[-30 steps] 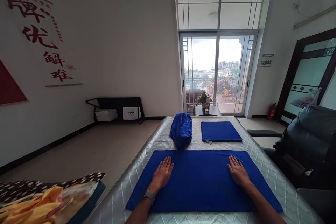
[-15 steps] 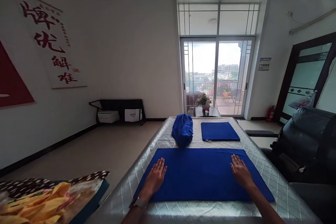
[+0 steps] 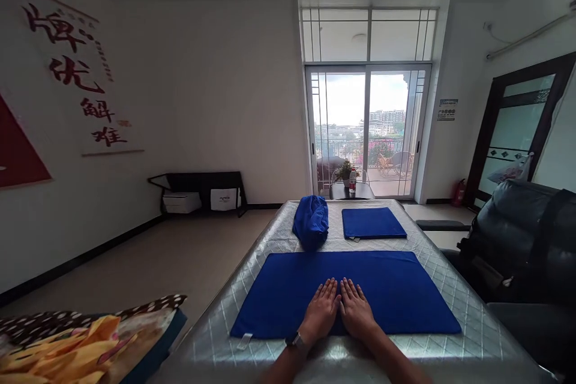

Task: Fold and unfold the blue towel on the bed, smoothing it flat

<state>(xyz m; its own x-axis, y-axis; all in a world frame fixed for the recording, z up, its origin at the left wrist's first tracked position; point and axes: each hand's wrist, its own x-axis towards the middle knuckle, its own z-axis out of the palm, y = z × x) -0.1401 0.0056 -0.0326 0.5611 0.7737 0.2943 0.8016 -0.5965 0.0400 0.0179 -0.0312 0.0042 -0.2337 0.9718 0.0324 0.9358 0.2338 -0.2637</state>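
A blue cloth (image 3: 405,300) lies spread flat across the near part of the table, with a small white tag (image 3: 245,341) sticking out at its near left corner. My left hand (image 3: 323,311) rests palm down on the cloth near its middle, fingers stretched out. Right beside it, my right hand (image 3: 357,310) also lies flat on the fabric, its fingers extended. Beyond the spread cloth, a crumpled blue cloth bundle (image 3: 311,222) sits to the left and a neatly folded blue cloth (image 3: 374,223) lies to the right.
A silvery quilted cover (image 3: 481,324) drapes the table. Patterned bedding (image 3: 67,348) is at the lower left. A dark padded chair (image 3: 535,234) stands at the right. Past the far edge, a small table holds a bottle (image 3: 353,181) and a potted plant (image 3: 345,170).
Both hands have slid inward from the cloth's left and right sides and now lie side by side at its middle. The white corner tag has come into view.
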